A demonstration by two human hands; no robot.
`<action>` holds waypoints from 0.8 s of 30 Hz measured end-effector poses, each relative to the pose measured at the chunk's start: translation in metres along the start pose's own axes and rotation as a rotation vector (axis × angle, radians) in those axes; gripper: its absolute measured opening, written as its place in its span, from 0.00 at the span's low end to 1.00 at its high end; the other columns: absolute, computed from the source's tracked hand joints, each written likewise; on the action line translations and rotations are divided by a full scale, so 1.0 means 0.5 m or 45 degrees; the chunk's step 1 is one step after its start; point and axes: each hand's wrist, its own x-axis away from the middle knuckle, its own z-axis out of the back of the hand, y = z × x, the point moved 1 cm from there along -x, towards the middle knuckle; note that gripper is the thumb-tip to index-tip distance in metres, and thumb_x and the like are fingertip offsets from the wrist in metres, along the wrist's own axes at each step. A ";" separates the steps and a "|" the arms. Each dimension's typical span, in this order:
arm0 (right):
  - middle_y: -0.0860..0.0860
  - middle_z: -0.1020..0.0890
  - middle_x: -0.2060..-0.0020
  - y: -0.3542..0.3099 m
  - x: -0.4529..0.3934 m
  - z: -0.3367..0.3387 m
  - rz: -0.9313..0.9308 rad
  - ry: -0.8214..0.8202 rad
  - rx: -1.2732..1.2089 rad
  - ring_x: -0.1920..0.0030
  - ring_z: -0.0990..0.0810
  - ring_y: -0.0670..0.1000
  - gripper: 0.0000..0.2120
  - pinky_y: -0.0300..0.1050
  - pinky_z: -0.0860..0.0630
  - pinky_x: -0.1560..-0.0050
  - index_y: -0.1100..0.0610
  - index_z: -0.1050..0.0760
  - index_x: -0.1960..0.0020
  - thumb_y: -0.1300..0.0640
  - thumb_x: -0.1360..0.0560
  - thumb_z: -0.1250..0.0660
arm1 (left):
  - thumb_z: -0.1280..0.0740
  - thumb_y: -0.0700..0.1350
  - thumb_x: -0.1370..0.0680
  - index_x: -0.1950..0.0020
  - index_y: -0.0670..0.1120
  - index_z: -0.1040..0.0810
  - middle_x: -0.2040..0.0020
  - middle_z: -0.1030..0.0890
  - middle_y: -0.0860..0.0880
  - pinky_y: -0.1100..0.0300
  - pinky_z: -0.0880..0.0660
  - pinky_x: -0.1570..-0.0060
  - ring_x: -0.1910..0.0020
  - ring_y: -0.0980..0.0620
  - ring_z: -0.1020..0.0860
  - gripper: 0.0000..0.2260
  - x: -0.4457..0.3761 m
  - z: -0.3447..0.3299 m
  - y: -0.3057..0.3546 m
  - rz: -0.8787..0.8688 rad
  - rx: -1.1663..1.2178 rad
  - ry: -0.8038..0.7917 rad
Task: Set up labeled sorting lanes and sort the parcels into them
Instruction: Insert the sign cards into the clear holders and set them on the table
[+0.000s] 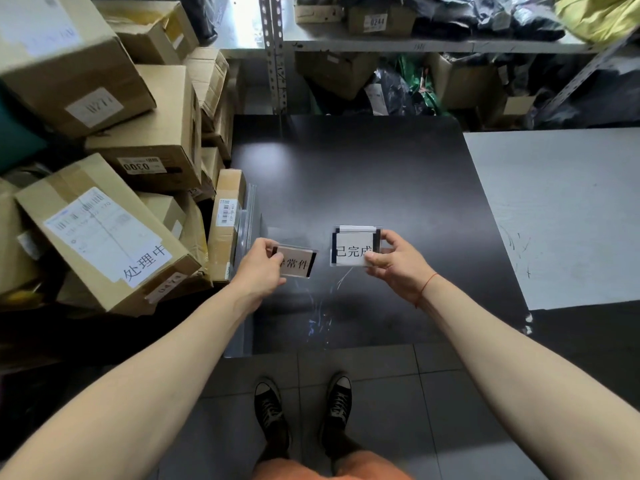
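Much of the scene is hard to read. The left hand [260, 268] covers the first character on its label card [297, 261], so only "常件" shows, and the card's left edge is hidden behind the fingers. On the other label card [355, 247] the right hand [394, 259] hides the right edge, with "已完成" still legible. A clear plastic sheet [247, 216] leaning at the left edge of the black tabletop [363, 174] is nearly invisible but for its glare. The shelf [433, 46] along the top of the frame holds dark bags and small boxes whose contents cannot be made out; one box tag reads "0244". The parcels [104, 150] piled at the left of the frame run off the edge, and their shipping labels are mostly blurred, though a sheet reading "处理中" [145, 263] lies on the nearest box [104, 233].

Left grip: fingers curled over the card's left end, thumb beneath, holding it tilted just above the tabletop in the lower centre of the frame. Right grip: thumb and fingertips pinch the second card by its right edge, held level beside the first, the two cards apart. Whether either card touches the tabletop cannot be told. A red string circles the right wrist [427, 284]. A grey board [554, 209] lies at the right.
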 end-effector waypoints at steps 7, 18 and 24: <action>0.59 0.14 0.49 0.016 0.004 -0.015 -0.017 -0.154 -0.057 0.51 0.14 0.54 0.19 0.45 0.17 0.54 0.56 0.25 0.35 0.74 0.20 0.34 | 0.37 0.43 0.13 0.38 0.47 0.27 0.39 0.19 0.45 0.47 0.16 0.43 0.40 0.46 0.20 0.05 -0.005 -0.020 -0.024 0.048 0.008 0.021; 0.65 0.17 0.45 0.041 -0.003 -0.015 0.010 -0.069 -0.056 0.49 0.13 0.60 0.18 0.50 0.14 0.50 0.60 0.22 0.36 0.75 0.21 0.33 | 0.35 0.38 0.17 0.30 0.47 0.24 0.28 0.24 0.43 0.53 0.25 0.36 0.32 0.42 0.25 0.16 -0.021 -0.039 -0.044 0.040 -0.765 -0.113; 0.63 0.18 0.45 0.039 -0.001 -0.025 0.055 -0.168 0.012 0.44 0.15 0.60 0.20 0.51 0.14 0.47 0.61 0.25 0.30 0.74 0.20 0.33 | 0.35 0.51 0.15 0.22 0.54 0.30 0.36 0.21 0.52 0.63 0.28 0.44 0.38 0.52 0.23 0.20 0.034 -0.057 0.065 -0.283 -0.235 -0.183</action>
